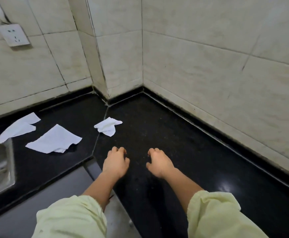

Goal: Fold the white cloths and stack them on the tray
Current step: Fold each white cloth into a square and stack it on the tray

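While nothing is picked up, my left hand (116, 160) and right hand (159, 162) rest empty on the black counter (166, 121), fingers loosely curled. Three white cloths (54, 140) lie unfolded ahead-left, the crumpled one (108, 127) nearest, probably my first reach; no tray shows
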